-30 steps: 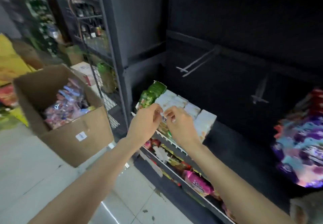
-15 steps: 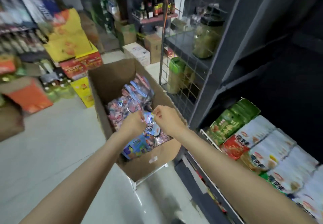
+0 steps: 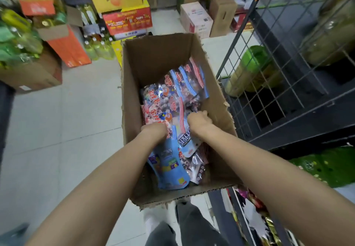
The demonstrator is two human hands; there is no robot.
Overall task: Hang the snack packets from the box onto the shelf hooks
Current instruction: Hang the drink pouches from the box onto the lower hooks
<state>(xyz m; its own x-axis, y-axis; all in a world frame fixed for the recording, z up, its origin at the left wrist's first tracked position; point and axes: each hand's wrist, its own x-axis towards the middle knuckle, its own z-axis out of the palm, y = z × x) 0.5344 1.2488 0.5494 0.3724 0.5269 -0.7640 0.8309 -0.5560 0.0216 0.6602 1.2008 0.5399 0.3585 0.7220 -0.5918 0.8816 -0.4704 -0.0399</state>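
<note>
An open cardboard box (image 3: 159, 57) stands on the floor in front of me. Several snack packets (image 3: 180, 84) with red, white and blue print lie inside. A blue pouch (image 3: 169, 167) sits at the near end, beside a white packet (image 3: 185, 140) with black letters. Both my hands are down among the packets. My right hand (image 3: 198, 120) curls its fingers over the top edge of a packet near the box's right wall. My left hand (image 3: 155, 130) is knuckles-up on the pile, its fingers hidden. No shelf hooks are in view.
A black wire rack (image 3: 269, 96) holding a green-lidded jar (image 3: 247, 69) stands right of the box. Cartons (image 3: 126, 21) and green bottles (image 3: 99, 48) crowd the floor behind and to the left. Bare tiled floor (image 3: 67, 121) lies left of the box. My legs (image 3: 182, 226) stand at its near edge.
My view swung from the shelf to the box and now looks straight down into it. Both hands went from pinching a packet's top down into the pile.
</note>
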